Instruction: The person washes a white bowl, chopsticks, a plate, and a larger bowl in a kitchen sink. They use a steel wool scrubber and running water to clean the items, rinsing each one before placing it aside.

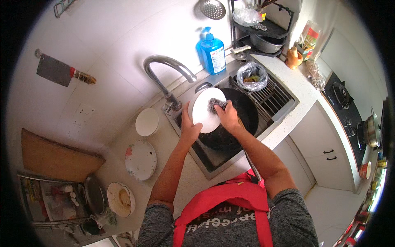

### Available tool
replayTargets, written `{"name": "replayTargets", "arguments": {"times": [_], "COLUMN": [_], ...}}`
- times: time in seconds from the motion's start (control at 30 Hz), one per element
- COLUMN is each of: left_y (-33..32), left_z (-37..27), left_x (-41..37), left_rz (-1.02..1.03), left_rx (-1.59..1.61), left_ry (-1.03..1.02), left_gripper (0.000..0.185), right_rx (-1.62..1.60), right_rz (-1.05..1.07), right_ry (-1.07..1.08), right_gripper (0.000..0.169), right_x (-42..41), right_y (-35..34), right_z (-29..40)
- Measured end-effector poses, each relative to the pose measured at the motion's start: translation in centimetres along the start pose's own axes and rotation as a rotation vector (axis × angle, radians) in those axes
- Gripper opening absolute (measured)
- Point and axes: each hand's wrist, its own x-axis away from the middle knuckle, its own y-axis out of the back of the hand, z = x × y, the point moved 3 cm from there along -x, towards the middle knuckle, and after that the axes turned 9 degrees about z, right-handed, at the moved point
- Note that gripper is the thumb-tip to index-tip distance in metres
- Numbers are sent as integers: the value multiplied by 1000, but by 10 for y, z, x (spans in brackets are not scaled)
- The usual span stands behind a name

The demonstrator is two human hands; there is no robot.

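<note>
My left hand (189,129) grips the rim of a white bowl (205,119), tilted over the sink (209,159). With my right hand (229,117) I press a steel wool scourer (215,105) against the bowl's white surface. Beneath both hands a large black wok (247,108) sits in the sink, partly hidden by the bowl and my right arm. The curved metal faucet (168,66) arches just behind the bowl; I cannot tell whether water runs from it.
Left of the sink stand a white bowl (147,122), a patterned plate (140,160) and a stained dish (120,199). A blue pump bottle (213,55) is behind the sink. A bag-lined strainer (252,76) rests on a metal rack (271,95). A cleaver (55,69) hangs on the wall.
</note>
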Motion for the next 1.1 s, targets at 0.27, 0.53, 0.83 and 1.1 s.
{"name": "replayTargets", "arguments": {"times": [0.27,0.53,0.83,1.1], "left_y": [8,1,3,1], "left_z": [1,7,-2,16], "left_x": [-6,-3,-2,0], "left_rz": [66,25,44,-131], "left_rx": [-304,-129,80,-18], "left_ry": [7,-38,53,-142], "left_gripper": [76,75,74,77], "right_rx": [-45,-22,4,-4], "right_rz": [51,20,130,41], "right_ry": [14,0,-24,-36], "right_gripper": [55,51,55,53], "right_x": [-10,-7,-3,-4], "right_y": [1,-5,8,-28], "right_z": [3,-10,11,-21]}}
